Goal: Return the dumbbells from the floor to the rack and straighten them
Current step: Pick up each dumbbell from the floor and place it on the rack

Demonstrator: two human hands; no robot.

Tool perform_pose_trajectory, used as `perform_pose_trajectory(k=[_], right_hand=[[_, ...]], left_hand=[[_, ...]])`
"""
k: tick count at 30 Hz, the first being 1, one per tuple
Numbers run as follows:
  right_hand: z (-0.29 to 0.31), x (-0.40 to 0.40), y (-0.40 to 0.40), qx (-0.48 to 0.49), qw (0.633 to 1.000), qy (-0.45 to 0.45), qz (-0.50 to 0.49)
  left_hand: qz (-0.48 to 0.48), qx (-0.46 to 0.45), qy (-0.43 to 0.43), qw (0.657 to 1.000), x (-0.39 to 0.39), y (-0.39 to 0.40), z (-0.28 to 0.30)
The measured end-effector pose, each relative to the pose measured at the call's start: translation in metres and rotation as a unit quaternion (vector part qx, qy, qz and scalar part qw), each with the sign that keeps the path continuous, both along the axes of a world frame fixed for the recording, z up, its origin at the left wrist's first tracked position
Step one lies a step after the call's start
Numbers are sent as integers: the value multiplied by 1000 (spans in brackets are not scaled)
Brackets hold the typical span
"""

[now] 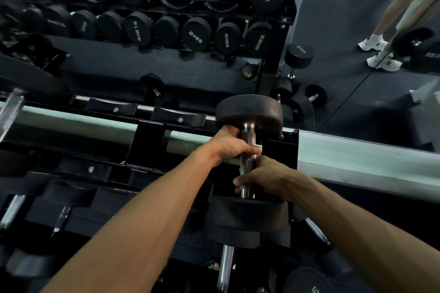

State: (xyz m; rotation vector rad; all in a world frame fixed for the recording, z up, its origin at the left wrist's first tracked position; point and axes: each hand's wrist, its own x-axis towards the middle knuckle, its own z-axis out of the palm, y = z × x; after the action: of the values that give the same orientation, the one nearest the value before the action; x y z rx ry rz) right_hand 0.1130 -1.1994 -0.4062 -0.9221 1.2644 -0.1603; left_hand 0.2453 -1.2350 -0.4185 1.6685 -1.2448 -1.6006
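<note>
A black round-headed dumbbell point(248, 112) with a knurled steel handle lies lengthwise over the right end of the rack's top tier point(152, 140). My left hand point(232, 145) grips the far part of the handle, just under the far head. My right hand point(264, 178) grips the near part, above the near head point(245, 219). Both hands are closed around the bar. Empty black saddles point(178, 118) sit along the top rail to the left.
A mirror behind the rack reflects rows of dumbbells and my held one. Lower tiers hold more dumbbells point(307, 280) with steel handles. Reflected in the mirror, another person's legs in white shoes point(381, 52) stand at the upper right, and loose dumbbells point(314, 96) lie on the floor.
</note>
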Motion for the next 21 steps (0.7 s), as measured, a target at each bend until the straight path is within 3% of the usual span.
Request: perform_pose_trajectory(k=[7,11,14,18,21], right_hand=[[-4,0,2,-19,999,26,-1],[0,-4,1,-128,976,150,90],[11,-7,-2,-192,956,183,125],[25,-9,0,-322,874,301,203],[36,-4,11,-400,825,321,237]], left_hand=[[7,-24,-38,999,1,7,1],[15,-47,-89,995,10,12,1],[14,-64,-117,991,15,22,4],[69,-90,-161,980,25,42,7],[84,-115,-233,962,36,74,16]])
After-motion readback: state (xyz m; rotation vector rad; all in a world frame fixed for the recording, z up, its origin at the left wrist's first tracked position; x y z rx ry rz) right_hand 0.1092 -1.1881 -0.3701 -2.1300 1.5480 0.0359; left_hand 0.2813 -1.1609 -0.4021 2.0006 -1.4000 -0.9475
